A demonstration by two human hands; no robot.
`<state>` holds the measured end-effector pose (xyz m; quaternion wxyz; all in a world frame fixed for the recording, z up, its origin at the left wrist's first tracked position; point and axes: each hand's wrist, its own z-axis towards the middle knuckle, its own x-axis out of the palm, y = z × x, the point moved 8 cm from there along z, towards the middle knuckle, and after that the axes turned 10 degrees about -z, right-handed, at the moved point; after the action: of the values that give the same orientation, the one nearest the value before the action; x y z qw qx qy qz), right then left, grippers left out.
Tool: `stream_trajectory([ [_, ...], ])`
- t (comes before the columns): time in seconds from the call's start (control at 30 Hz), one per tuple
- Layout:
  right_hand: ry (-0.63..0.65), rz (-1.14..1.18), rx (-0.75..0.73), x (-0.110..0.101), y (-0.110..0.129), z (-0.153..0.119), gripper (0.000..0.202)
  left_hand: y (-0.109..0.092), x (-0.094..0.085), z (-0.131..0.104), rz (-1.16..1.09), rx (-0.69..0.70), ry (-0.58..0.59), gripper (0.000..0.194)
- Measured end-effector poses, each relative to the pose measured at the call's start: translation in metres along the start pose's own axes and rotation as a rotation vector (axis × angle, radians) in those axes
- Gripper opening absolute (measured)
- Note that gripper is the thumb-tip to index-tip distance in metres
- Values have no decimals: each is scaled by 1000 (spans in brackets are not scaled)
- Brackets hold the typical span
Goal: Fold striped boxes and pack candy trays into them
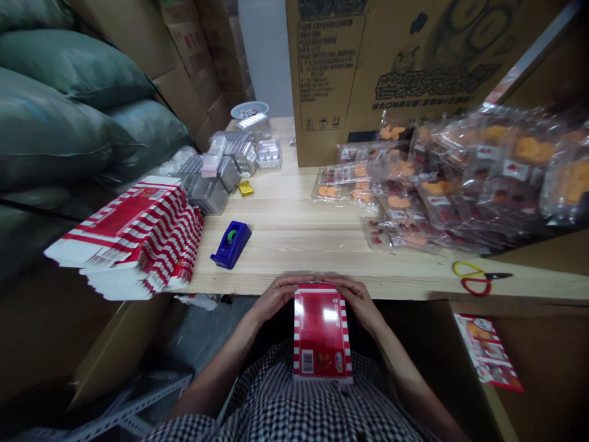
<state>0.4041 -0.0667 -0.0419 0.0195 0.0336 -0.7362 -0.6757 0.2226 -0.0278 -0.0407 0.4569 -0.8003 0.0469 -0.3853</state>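
Note:
A red box (319,328) with a red-and-white striped border rests against my body at the table's front edge, its barcode side toward me. My left hand (280,296) grips its far left corner, fingers curled over the end. At the far right corner, my right hand (360,301) holds the same end. The fingertips of both hands are partly hidden behind the box. Beyond my left hand stands a blue tape dispenser (231,245) with a green core. A tall stack of flat red-and-white cartons (133,233) lies at the left.
Clear plastic trays (207,190) and a small yellow packet (245,188) sit at back left. Many clear bags of orange pieces (442,184) pile up at right, before a large cardboard box (368,73). Scissors (478,277) lie near the front edge. An open carton (552,350) stands below right.

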Motion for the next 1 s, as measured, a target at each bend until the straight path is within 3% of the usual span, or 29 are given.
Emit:
stream_trajectory([
  [0.2,35,-26,-3,3,1,-1,31,7,-2,5,48,-40,-92,39],
  [0.4,118,-58,23,4,6,2,33,-13,7,7,285,28,67,38],
  [0.57,118,-11,64,2,12,12,29,-27,9,20,379,35,65,35],
  [0.73,160,19,135,3,10,17,31,-26,18,28,436,10,153,33],
  [1.0,122,21,178,-2,1,21,32,-26,21,35,516,6,165,34],
])
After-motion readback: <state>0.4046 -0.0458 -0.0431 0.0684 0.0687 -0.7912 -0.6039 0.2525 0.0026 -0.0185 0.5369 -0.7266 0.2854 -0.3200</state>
